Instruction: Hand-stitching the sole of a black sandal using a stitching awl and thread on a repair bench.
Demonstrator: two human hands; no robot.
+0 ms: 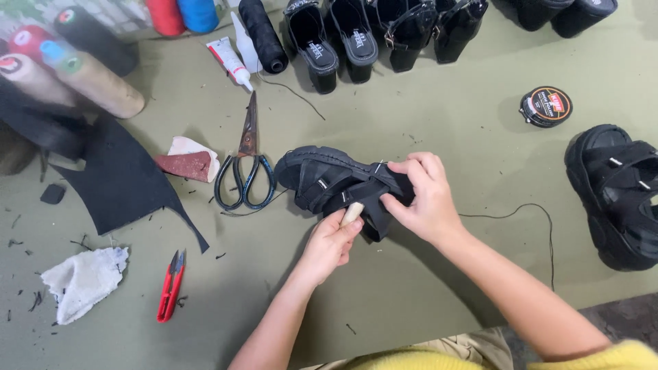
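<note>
A black strapped sandal (327, 179) lies on its side in the middle of the green table. My right hand (423, 197) grips its heel end and straps. My left hand (330, 243) is closed around a pale wooden tool handle (351, 214) whose tip goes into the sandal's underside strap; the tool's point is hidden. A thin black thread (534, 212) trails off to the right from under my right hand.
Scissors (245, 171) lie just left of the sandal, red thread snips (171, 285) and a white rag (83, 281) at lower left. A black leather sheet (116, 178), thread cones, a glue tube, several black shoes at the back, a polish tin (546, 106), another sandal (620, 195) at right.
</note>
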